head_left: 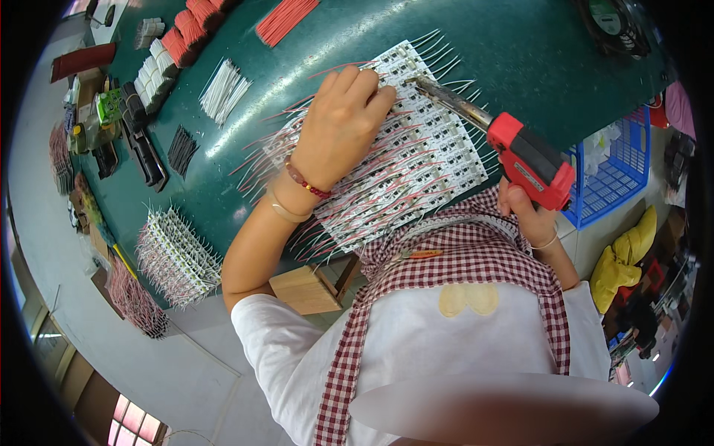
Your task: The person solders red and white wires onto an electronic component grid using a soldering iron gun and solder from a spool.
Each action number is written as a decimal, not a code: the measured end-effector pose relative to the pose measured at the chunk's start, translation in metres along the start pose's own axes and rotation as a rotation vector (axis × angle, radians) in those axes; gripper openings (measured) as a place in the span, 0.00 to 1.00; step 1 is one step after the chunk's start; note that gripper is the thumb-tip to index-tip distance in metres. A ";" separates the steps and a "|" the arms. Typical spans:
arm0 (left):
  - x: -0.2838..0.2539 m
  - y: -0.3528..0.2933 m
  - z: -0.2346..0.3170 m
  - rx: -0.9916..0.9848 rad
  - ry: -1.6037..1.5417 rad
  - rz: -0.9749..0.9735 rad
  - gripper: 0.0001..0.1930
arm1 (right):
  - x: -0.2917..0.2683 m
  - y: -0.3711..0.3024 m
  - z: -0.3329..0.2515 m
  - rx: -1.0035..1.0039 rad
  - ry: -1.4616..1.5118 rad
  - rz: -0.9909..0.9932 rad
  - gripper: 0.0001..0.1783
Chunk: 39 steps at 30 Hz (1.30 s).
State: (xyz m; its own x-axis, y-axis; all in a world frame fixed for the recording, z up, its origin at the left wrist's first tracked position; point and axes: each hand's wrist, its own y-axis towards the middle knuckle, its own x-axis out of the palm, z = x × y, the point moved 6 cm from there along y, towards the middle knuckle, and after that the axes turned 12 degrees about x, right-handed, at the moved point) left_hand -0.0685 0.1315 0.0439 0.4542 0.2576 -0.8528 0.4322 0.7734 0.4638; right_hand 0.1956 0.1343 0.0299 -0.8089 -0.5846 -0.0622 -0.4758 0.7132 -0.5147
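A red-and-black, pistol-shaped soldering tool with a long metal barrel (531, 162) is held in the right hand (523, 210), its thumb and fingers being closed about the grip, although most of the fingers are hidden. The barrel is slanted over a flat white panel of joined circuit boards (462, 165), which is laid on the dark green, glossy table (520, 44) and fringed with thin red and white wires (405, 197). The left hand (341, 113) is placed above the panel with its fingers curled down near the barrel's tip; whether a wire is pinched there cannot be told. A loose bundle of short white wires (225, 91) is laid farther left. The tool may be judged rigid and moderately light, best gripped by its plastic handle, well away from the probably hot barrel. The panel is likely thin, stiff and light, fragile at its small parts, and best taken by its bare edges; the wires seem soft, springy and easily snagged.
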 end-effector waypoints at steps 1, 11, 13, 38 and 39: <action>0.001 -0.001 -0.001 -0.015 -0.004 -0.002 0.13 | -0.001 0.001 0.005 0.017 -0.066 0.003 0.07; 0.004 -0.005 -0.004 -0.084 -0.078 0.038 0.12 | 0.008 0.008 -0.003 -0.216 -0.275 0.021 0.13; 0.004 -0.004 -0.004 -0.084 -0.078 0.037 0.12 | 0.004 0.008 0.002 -0.122 -0.200 0.094 0.11; 0.008 -0.005 0.000 -0.035 -0.008 0.025 0.13 | 0.004 0.013 0.006 -0.090 -0.101 0.100 0.14; 0.009 -0.006 0.001 -0.037 -0.007 0.024 0.13 | 0.005 0.014 0.004 -0.084 -0.114 0.091 0.15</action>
State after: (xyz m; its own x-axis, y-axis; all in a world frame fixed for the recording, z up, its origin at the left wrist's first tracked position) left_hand -0.0664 0.1288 0.0339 0.4698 0.2726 -0.8397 0.3917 0.7880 0.4750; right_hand 0.1864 0.1393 0.0190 -0.8078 -0.5528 -0.2046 -0.4334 0.7923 -0.4295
